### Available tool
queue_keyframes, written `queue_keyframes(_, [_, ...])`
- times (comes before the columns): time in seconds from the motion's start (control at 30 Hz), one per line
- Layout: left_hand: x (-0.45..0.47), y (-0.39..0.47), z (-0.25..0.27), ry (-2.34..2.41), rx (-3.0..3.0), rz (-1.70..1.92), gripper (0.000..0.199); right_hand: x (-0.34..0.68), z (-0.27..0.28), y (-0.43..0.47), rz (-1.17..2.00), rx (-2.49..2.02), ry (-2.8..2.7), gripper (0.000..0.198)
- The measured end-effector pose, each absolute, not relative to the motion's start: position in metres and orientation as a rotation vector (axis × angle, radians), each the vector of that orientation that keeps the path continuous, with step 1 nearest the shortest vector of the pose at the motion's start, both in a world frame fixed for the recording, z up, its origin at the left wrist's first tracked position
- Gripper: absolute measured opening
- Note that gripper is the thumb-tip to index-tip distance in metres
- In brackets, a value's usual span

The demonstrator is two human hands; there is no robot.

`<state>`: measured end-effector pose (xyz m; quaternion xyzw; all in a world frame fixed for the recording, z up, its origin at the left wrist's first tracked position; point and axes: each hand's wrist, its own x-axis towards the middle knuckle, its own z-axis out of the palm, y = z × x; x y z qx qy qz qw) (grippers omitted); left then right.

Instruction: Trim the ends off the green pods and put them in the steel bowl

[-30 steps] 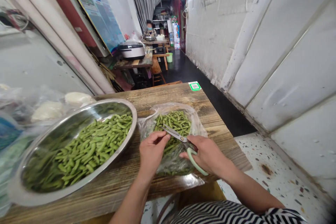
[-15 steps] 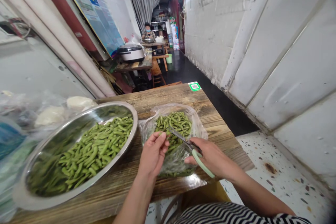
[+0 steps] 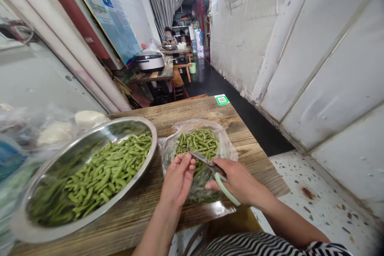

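Note:
My right hand (image 3: 235,178) grips a pair of scissors (image 3: 220,182) with pale green handles, its dark blades pointing left. The blade tips meet the fingertips of my left hand (image 3: 180,176). Those fingers are pinched on an edamame pod, which they mostly cover. Beneath both hands, a clear plastic bag (image 3: 228,144) lies open on the table, with green edamame pods (image 3: 201,140) inside. To the left stands a large steel bowl (image 3: 151,128) holding many more pods (image 3: 111,172).
The wooden table (image 3: 252,160) carries a green QR code card (image 3: 221,99) at its far right corner. Plastic bags with pale contents (image 3: 57,132) sit beyond the bowl. Further back are a second table with an electric cooker (image 3: 149,61) and a seated person (image 3: 169,40).
The scissors have moved left, bringing the blade tips to my left fingertips. My left hand has shifted slightly right and still pinches. The bowl and bag stay in place.

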<state>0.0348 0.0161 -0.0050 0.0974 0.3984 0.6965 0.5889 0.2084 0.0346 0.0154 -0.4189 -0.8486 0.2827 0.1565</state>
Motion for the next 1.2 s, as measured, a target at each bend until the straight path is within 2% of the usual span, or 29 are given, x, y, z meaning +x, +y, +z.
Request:
queue_keyframes(0.37, [0.035, 0.013, -0.025, 1.145, 0.418, 1.466, 0.028, 0.216, -0.009, 0.032, 0.807, -1.285, -2.471, 0.036])
queue_keyframes(0.6, [0.034, 0.012, -0.025, 1.245, 0.545, 1.447, 0.021, 0.228, -0.013, 0.037, 1.073, -1.275, -2.373, 0.033])
queue_keyframes(0.67, [0.015, 0.009, -0.014, 1.5, 0.744, 1.612, 0.02, 0.234, -0.01, 0.042, 1.085, -1.291, -2.33, 0.033])
queue_keyframes(0.73, [-0.011, 0.007, 0.002, 1.995, 1.084, 1.816, 0.022, 0.239, -0.007, 0.046, 1.039, -1.327, -2.295, 0.033])
queue_keyframes(0.8, [-0.032, 0.009, 0.018, 2.462, 1.481, 1.63, 0.024, 0.242, -0.006, 0.05, 1.003, -1.364, -2.282, 0.036])
queue_keyframes(0.87, [-0.039, 0.018, 0.026, 2.68, 1.74, 1.298, 0.029, 0.243, -0.007, 0.053, 0.991, -1.371, -2.282, 0.038])
queue_keyframes(1.03, [0.002, 0.058, 0.003, 2.445, 2.102, 0.997, 0.023, 0.238, -0.011, 0.055, 0.983, -1.356, -2.271, 0.036])
queue_keyframes(1.1, [0.017, 0.07, -0.011, 2.367, 2.085, 0.977, 0.023, 0.236, -0.011, 0.055, 0.971, -1.373, -2.285, 0.035])
queue_keyframes(1.2, [0.022, 0.078, -0.02, 2.277, 1.994, 1.032, 0.012, 0.238, -0.009, 0.055, 0.979, -1.399, -2.264, 0.034])
